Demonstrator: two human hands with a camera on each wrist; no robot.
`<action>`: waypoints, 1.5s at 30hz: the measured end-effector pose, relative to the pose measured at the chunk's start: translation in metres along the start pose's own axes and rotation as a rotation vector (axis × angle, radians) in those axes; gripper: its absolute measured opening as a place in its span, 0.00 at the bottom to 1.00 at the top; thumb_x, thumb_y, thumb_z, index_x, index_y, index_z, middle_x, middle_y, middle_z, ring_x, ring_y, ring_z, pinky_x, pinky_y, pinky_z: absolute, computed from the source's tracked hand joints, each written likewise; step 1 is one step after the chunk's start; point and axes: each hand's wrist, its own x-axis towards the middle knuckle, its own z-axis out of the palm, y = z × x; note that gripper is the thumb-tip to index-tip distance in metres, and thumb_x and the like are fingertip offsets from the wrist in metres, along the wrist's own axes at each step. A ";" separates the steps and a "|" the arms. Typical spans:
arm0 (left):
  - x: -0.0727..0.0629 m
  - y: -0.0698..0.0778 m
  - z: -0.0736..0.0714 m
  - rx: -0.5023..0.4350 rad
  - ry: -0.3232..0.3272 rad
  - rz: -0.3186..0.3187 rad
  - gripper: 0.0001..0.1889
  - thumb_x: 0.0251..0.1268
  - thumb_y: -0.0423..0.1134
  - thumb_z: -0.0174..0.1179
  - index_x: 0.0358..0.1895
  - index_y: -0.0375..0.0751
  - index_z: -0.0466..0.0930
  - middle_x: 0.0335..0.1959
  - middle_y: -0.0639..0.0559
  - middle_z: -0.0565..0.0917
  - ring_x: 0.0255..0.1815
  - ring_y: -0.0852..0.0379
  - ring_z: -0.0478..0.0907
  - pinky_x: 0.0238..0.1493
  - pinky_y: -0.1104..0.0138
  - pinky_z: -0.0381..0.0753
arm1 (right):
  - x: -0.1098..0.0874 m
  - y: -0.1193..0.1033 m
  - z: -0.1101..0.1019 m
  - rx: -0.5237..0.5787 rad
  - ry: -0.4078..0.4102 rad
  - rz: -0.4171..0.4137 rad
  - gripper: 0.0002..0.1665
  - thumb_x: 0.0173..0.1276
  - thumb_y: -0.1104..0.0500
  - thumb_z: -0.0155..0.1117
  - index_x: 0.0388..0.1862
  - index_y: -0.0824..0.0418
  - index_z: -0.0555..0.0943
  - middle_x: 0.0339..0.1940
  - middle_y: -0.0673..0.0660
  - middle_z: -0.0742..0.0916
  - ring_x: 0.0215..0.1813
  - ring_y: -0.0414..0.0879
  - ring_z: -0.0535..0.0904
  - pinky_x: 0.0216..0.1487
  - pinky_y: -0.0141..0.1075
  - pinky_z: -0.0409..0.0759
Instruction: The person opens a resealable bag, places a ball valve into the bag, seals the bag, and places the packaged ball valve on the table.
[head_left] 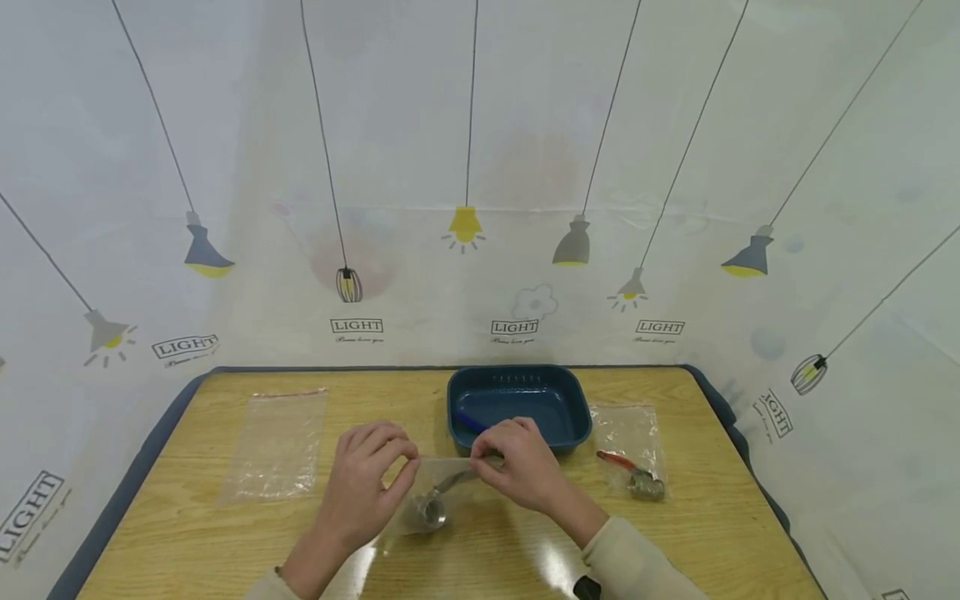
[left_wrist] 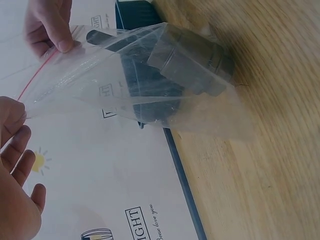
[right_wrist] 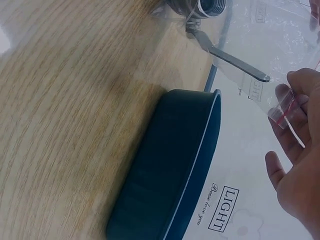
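My left hand [head_left: 366, 477] pinches one top corner of a clear zip bag [left_wrist: 110, 85], and my right hand [head_left: 522, 467] pinches the other. Between them the red zip line stretches across, seen in the left wrist view. Inside the hanging bag sits a metal ball valve [head_left: 431, 511] with a threaded opening. Its long grey lever [right_wrist: 237, 62] slants up toward the right-hand corner of the bag. The bag's lower part hangs close over the wooden table [head_left: 480, 562].
A dark blue plastic basin [head_left: 579, 417] stands behind my right hand, with a blue item [head_left: 471, 422] inside. To the right lies another clear bag [head_left: 630, 421] with a red-handled valve [head_left: 645, 483]. A flat clear bag [head_left: 276, 446] lies at left.
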 end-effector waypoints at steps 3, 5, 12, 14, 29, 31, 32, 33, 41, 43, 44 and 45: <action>0.001 0.001 0.001 -0.001 0.002 0.003 0.07 0.51 0.36 0.69 0.28 0.53 0.80 0.37 0.61 0.82 0.48 0.56 0.77 0.52 0.55 0.69 | -0.001 0.001 0.000 -0.009 -0.005 0.011 0.06 0.62 0.52 0.70 0.29 0.42 0.80 0.29 0.36 0.84 0.38 0.32 0.77 0.58 0.49 0.72; 0.001 0.001 0.001 0.002 0.003 0.001 0.07 0.51 0.36 0.69 0.28 0.53 0.80 0.37 0.61 0.82 0.48 0.56 0.77 0.52 0.55 0.69 | -0.003 0.002 -0.001 -0.013 -0.012 0.018 0.06 0.62 0.52 0.69 0.29 0.42 0.80 0.30 0.36 0.85 0.38 0.32 0.77 0.58 0.49 0.72; 0.000 0.001 0.001 0.003 -0.005 -0.007 0.07 0.52 0.36 0.69 0.28 0.53 0.80 0.37 0.61 0.82 0.49 0.55 0.77 0.53 0.55 0.69 | -0.005 0.003 -0.003 -0.014 -0.023 0.024 0.06 0.63 0.53 0.69 0.29 0.43 0.80 0.30 0.36 0.84 0.37 0.32 0.76 0.59 0.49 0.71; 0.000 0.001 0.001 0.002 -0.008 -0.011 0.07 0.52 0.36 0.69 0.29 0.53 0.80 0.37 0.61 0.82 0.49 0.55 0.77 0.53 0.55 0.69 | -0.005 0.004 -0.003 -0.012 -0.019 0.015 0.07 0.63 0.54 0.69 0.29 0.43 0.80 0.30 0.36 0.84 0.37 0.32 0.76 0.58 0.49 0.71; -0.001 0.002 -0.001 0.005 -0.013 -0.035 0.08 0.53 0.35 0.70 0.29 0.55 0.80 0.38 0.63 0.81 0.48 0.57 0.76 0.52 0.54 0.70 | -0.008 0.008 -0.005 -0.020 -0.048 0.030 0.07 0.64 0.52 0.68 0.29 0.42 0.78 0.30 0.35 0.84 0.38 0.34 0.78 0.59 0.50 0.70; -0.001 0.002 -0.001 0.005 -0.010 -0.031 0.08 0.53 0.35 0.70 0.29 0.54 0.80 0.38 0.63 0.81 0.48 0.57 0.76 0.52 0.54 0.69 | -0.008 0.009 -0.005 -0.011 -0.045 0.032 0.08 0.63 0.53 0.69 0.29 0.42 0.78 0.29 0.35 0.83 0.38 0.34 0.78 0.59 0.50 0.70; -0.001 0.002 -0.001 0.005 -0.009 -0.030 0.08 0.53 0.35 0.70 0.29 0.54 0.80 0.38 0.63 0.81 0.48 0.57 0.76 0.52 0.54 0.69 | -0.008 0.009 -0.005 -0.006 -0.044 0.032 0.08 0.63 0.54 0.69 0.28 0.42 0.78 0.29 0.35 0.83 0.37 0.35 0.78 0.59 0.50 0.70; -0.001 0.002 -0.001 0.004 -0.009 -0.029 0.09 0.53 0.35 0.70 0.29 0.54 0.80 0.38 0.63 0.81 0.48 0.57 0.76 0.52 0.54 0.69 | -0.008 0.009 -0.005 -0.006 -0.043 0.032 0.09 0.63 0.54 0.69 0.28 0.42 0.78 0.29 0.35 0.83 0.37 0.35 0.78 0.59 0.50 0.70; -0.001 0.001 0.000 0.001 -0.011 -0.029 0.09 0.53 0.35 0.70 0.29 0.55 0.80 0.38 0.63 0.81 0.48 0.57 0.76 0.52 0.54 0.69 | -0.009 0.013 -0.003 0.004 -0.057 0.041 0.08 0.63 0.53 0.69 0.28 0.42 0.78 0.29 0.34 0.83 0.38 0.35 0.78 0.59 0.51 0.70; -0.001 0.001 0.000 0.001 -0.007 -0.027 0.09 0.53 0.35 0.70 0.29 0.55 0.80 0.38 0.63 0.81 0.48 0.57 0.76 0.52 0.54 0.69 | -0.009 0.014 -0.004 0.004 -0.062 0.050 0.08 0.63 0.53 0.69 0.28 0.42 0.78 0.30 0.35 0.83 0.39 0.37 0.79 0.59 0.51 0.70; -0.001 0.001 0.000 0.000 -0.006 -0.026 0.09 0.53 0.35 0.70 0.29 0.55 0.80 0.38 0.63 0.81 0.48 0.57 0.76 0.52 0.54 0.69 | -0.010 0.014 -0.004 0.003 -0.065 0.055 0.08 0.63 0.53 0.69 0.28 0.42 0.78 0.30 0.35 0.84 0.39 0.38 0.79 0.59 0.51 0.70; -0.001 0.001 0.000 -0.001 -0.004 -0.026 0.09 0.52 0.35 0.70 0.29 0.55 0.80 0.38 0.63 0.81 0.48 0.57 0.76 0.52 0.54 0.69 | -0.010 0.015 -0.004 0.002 -0.066 0.059 0.08 0.63 0.53 0.69 0.28 0.42 0.78 0.30 0.35 0.84 0.39 0.39 0.80 0.59 0.50 0.70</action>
